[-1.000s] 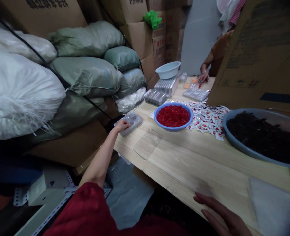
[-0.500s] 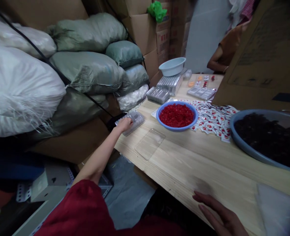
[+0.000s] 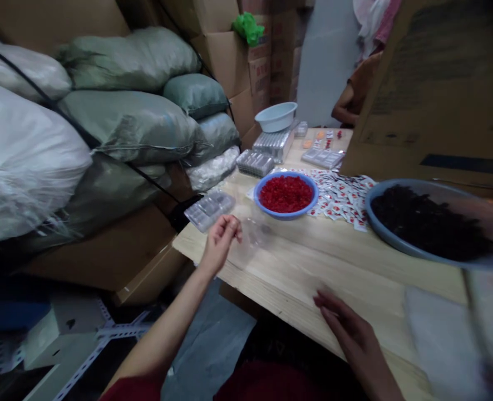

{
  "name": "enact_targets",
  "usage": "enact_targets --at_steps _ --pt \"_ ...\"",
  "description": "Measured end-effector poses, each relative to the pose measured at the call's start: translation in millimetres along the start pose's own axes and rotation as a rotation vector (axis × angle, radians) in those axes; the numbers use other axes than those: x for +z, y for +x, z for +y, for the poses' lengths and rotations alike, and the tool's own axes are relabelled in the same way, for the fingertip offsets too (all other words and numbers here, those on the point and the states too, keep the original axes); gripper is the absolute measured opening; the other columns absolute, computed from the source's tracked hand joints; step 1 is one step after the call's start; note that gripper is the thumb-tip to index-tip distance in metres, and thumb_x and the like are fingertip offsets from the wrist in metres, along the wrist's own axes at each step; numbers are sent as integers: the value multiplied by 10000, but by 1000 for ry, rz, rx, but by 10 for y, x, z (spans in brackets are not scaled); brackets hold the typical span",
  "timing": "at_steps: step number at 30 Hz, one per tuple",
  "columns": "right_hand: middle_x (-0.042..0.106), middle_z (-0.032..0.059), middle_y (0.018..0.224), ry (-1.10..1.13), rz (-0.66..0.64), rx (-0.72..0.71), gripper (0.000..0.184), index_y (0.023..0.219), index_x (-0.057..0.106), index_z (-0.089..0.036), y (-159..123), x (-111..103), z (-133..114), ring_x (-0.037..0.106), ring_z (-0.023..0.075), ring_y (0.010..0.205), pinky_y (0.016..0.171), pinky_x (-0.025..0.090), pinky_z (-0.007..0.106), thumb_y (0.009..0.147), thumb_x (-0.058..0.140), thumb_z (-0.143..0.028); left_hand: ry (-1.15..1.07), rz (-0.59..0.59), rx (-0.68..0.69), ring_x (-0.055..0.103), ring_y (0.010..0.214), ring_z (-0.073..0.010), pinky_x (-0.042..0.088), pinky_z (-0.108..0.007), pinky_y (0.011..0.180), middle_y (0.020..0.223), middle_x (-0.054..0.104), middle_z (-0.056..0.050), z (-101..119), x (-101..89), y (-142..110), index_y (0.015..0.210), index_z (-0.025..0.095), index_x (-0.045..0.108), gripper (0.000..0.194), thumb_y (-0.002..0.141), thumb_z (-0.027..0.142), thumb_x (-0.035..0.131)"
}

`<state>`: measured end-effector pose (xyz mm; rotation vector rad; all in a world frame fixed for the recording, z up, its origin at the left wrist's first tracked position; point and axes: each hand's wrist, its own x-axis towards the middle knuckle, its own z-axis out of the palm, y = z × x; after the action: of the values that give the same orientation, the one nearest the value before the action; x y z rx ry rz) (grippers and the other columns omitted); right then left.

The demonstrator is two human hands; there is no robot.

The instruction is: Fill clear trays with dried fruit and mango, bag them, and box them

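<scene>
My left hand (image 3: 222, 236) is above the near-left part of the wooden table, fingers curled together in a pinch. Anything between the fingertips is too clear or blurred to make out. Just right of it, a transparent plastic tray (image 3: 258, 233) shows faintly on the tabletop. Behind the hand, a stack of clear compartment trays (image 3: 208, 209) sits at the table's left edge. My right hand (image 3: 350, 328) hovers over the near edge, its fingers stretched out and holding nothing visible. Beyond both hands stands a blue bowl (image 3: 314, 195) of small red pieces.
Small printed packets (image 3: 340, 195) are spread beside a large basin (image 3: 380, 239) of dark pieces. More tray stacks (image 3: 255, 162) and a pale blue basin (image 3: 276, 118) stand farther back. A cardboard box (image 3: 430, 111) blocks the right. Full sacks (image 3: 129, 122) line the left. Another person's arm (image 3: 344, 106) shows behind.
My left hand has left the tray stack and come back toward me and to the right, beside the transparent tray. My right hand has moved slightly forward over the table. The view has shifted right.
</scene>
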<state>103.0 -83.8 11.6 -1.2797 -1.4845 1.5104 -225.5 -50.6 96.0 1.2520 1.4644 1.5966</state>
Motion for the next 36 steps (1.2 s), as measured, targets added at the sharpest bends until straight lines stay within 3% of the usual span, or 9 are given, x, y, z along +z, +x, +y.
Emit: enact_targets --at_steps 5,10,14,18,22,25,28,32,36 --pt "705 120 1180 481 192 103 751 1428 490 -254 126 111 -22 714 252 974 808 594 390 781 769 -515 -646 -211 -460 501 688 -81 419 -211 665 819 520 -4 -348 1012 -901 855 165 558 226 909 366 647" --pt "728 43 815 538 365 146 592 1141 665 -172 100 -145 244 676 178 668 572 509 252 665 871 -457 -630 -269 -623 534 739 -97 452 -227 707 855 560 -19 -675 1301 -1068 905 156 599 260 866 391 702" --pt "706 29 799 484 387 171 581 1129 668 -169 101 -287 503 627 144 607 533 476 240 665 867 -456 -250 -234 -471 588 818 -147 489 -281 740 972 600 -43 -833 1369 -910 1117 196 545 446 799 428 757" --pt "654 16 816 327 429 95 581 1197 648 -168 243 -391 745 599 143 674 604 517 270 727 810 -468 386 -186 -27 467 1300 -291 426 -451 1026 1473 419 -169 -984 1415 -767 1455 238 334 816 787 425 764" --pt "653 76 912 -23 442 -59 473 1158 679 -154 407 -590 813 620 199 783 700 543 357 831 691 -496 737 -423 240 372 1386 -312 315 -519 1115 1487 440 -142 -1059 1464 -715 1411 251 444 562 906 416 628" --pt "646 138 1158 -420 470 -252 412 1204 685 -198 435 -701 742 604 279 1078 949 484 473 916 590 -477 896 -430 246 478 1242 -313 350 -530 1063 1285 578 -129 -1009 1499 -786 1205 232 602 396 901 486 614" --pt "476 130 1488 -746 341 -326 621 1441 508 -285 369 -664 729 389 361 1392 1105 316 584 883 632 -526 1006 -390 230 515 1136 -315 393 -532 995 1168 602 -130 -896 1494 -862 1071 218 646 362 879 525 625" --pt "266 105 1625 -921 126 -336 944 1565 270 -330 308 -562 856 184 383 1499 1166 118 640 781 731 -582 1001 -280 299 490 1184 -309 413 -499 985 1294 560 -128 -711 1414 -512 1089 240 647 243 909 401 617" --pt "233 92 1635 -927 1 -278 974 1556 297 -324 348 -619 817 52 385 1519 1156 -25 677 743 756 -599 991 -123 306 514 1192 -280 402 -445 1028 1251 609 -128 -630 1345 568 1132 207 645 246 958 323 517"
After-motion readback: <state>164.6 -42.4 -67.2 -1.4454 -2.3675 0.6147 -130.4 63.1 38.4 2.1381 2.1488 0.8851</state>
